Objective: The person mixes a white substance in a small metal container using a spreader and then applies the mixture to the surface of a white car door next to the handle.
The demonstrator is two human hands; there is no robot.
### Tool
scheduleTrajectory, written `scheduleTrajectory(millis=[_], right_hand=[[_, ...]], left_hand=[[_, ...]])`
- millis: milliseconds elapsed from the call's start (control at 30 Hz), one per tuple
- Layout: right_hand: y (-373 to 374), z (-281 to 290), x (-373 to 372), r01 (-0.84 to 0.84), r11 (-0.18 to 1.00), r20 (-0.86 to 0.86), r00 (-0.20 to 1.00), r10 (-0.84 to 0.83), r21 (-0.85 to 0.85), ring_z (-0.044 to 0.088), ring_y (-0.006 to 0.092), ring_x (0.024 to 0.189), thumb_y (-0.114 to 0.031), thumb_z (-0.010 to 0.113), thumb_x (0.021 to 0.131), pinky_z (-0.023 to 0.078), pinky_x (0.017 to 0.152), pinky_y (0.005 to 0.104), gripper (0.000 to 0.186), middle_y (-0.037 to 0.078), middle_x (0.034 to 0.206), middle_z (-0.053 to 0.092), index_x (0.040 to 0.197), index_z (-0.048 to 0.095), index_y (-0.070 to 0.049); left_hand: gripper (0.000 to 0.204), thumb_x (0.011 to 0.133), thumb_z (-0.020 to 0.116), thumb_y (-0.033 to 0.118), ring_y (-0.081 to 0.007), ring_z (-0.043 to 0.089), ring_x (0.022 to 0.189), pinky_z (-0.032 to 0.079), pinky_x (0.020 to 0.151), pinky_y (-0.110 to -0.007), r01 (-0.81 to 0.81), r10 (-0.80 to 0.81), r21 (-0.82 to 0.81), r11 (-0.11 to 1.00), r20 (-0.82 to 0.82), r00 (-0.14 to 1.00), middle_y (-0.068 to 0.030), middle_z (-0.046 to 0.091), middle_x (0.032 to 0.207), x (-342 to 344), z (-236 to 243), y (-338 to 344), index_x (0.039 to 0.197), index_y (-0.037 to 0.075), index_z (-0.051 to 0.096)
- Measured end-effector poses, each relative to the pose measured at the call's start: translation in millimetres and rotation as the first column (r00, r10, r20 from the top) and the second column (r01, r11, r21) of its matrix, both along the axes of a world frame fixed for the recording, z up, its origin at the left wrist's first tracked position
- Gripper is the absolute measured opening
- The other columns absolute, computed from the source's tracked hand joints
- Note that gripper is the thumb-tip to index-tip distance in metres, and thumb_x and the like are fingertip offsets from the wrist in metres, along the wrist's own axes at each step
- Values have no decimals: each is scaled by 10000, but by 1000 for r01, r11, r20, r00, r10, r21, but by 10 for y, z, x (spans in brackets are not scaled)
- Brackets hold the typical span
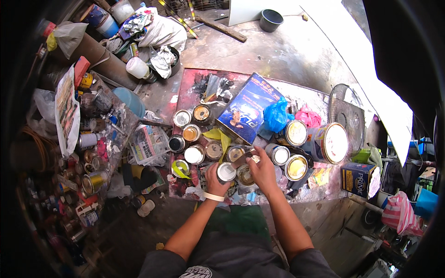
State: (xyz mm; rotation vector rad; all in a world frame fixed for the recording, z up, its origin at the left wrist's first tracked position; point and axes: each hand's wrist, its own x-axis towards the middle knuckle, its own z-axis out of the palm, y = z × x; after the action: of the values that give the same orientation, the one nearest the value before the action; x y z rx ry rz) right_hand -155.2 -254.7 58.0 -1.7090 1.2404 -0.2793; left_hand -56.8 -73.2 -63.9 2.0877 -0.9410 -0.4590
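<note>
My left hand (216, 183) is wrapped around the side of a small can (226, 172) with a pale, white-grey top. In my right hand (263, 174) is a flat, dull-coloured scraper (241, 160), its blade slanting toward that can's top. Whether the blade touches the can I cannot tell. An open can with a dark yellowish rim (245, 175) stands between my hands. Just beyond is a can with a brown top (235, 153). Several more small paint cans crowd the left side, among them one with a white top (194, 155).
A blue rectangular tin (250, 109) lies behind the cans, beside a blue plastic bag (276, 114). To the right sit a large white-topped pail (334, 143) and a fan (346, 113). Cluttered shelves of cans (95, 181) fill the left. A black bucket (271, 21) stands far back.
</note>
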Motion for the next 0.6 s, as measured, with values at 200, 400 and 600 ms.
scheduleTrajectory(millis=[200,400,600], right_hand=[[103,373,-174,-49,979,32,998,57,-200,645,264,696,-108,710,900,530,666,371,508,186,1257,615,1364,519,-30],[474,763,-582,-159,933,31,984,178,-324,608,195,707,-6,707,870,520,648,305,499,160,1217,612,1339,538,-15],[1037,989,-783,-112,961,-7,993,114,-253,630,217,734,-3,701,871,539,686,317,461,168,1222,610,1308,555,-13]], left_hand=[[771,734,631,32,-407,391,1331,339,1121,-507,-53,54,20,998,-44,998,-223,422,1432,-172,224,398,1467,15,393],[772,756,726,72,-370,466,1245,404,1026,-456,-194,209,-101,976,165,964,-208,499,1366,465,815,347,1456,3,407],[804,685,820,148,-397,443,1268,330,1118,-503,-55,19,103,993,322,947,-172,547,1338,1772,764,-236,1408,70,478]])
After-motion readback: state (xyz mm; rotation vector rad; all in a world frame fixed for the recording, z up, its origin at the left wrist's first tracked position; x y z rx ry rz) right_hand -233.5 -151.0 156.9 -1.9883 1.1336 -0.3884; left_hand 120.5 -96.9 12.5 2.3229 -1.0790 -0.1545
